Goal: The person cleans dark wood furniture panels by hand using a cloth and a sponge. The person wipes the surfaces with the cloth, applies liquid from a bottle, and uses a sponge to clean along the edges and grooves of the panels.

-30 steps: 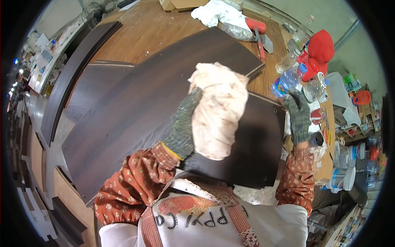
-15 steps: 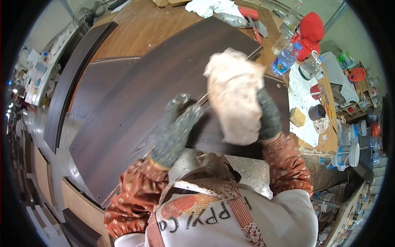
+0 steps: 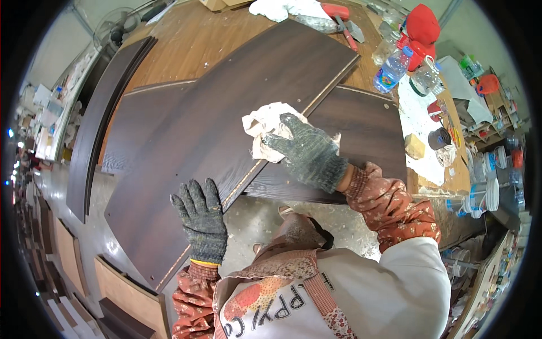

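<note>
A long dark brown wooden board lies slantwise across the table, its raw edge toward me. My right hand, in a dark grey knitted glove, presses a crumpled off-white rag onto the board near that edge. Its fingers are bent over the cloth, and part of the rag is hidden beneath the palm. Gloved the same way, my left hand rests palm down on the board's near edge, fingers stretched out and holding nothing. A second dark board lies under the first and shows at the right.
More dark boards stand stacked at the left. On the table's right side are a plastic water bottle, a yellow sponge and a roll of dark tape. A red-handled hammer lies at the far edge.
The rag has come down from the air onto the board, moving left with my right hand. My left hand has moved down and left, and its fingers have spread flat on the board.
</note>
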The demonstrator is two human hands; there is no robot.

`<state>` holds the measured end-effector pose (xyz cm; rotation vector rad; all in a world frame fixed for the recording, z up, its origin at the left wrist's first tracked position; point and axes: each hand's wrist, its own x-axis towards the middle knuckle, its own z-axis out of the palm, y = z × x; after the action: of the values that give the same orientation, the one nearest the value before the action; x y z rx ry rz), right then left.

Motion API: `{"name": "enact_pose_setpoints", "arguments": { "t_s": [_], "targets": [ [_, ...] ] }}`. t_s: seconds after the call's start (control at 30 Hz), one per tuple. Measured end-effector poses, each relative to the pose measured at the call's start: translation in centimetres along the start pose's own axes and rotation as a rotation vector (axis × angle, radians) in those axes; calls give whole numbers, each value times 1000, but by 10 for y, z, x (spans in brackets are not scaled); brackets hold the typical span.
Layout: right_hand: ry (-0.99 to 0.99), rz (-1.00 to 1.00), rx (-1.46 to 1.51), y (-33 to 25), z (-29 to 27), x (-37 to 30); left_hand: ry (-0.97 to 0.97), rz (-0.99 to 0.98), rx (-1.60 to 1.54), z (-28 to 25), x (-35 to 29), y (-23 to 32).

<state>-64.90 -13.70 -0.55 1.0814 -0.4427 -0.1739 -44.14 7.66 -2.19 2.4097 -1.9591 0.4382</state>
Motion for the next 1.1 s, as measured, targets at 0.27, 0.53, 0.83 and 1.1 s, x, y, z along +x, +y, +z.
{"name": "enact_pose_setpoints", "arguments": {
  "t_s": [0.27,0.53,0.83,1.1],
  "targets": [
    [-13,441,1972,-65,160,16,41,23,-9,6,-10,-8],
    [-310,414,1832,-96,234,24,18,18,-36,1,-3,-7],
    [16,239,1888,-25,93,25,2,38,-20,2,-6,-6],
    [-325,310,1903,-110,277,34,61,54,-85,-4,-6,-10]
  ]
}}
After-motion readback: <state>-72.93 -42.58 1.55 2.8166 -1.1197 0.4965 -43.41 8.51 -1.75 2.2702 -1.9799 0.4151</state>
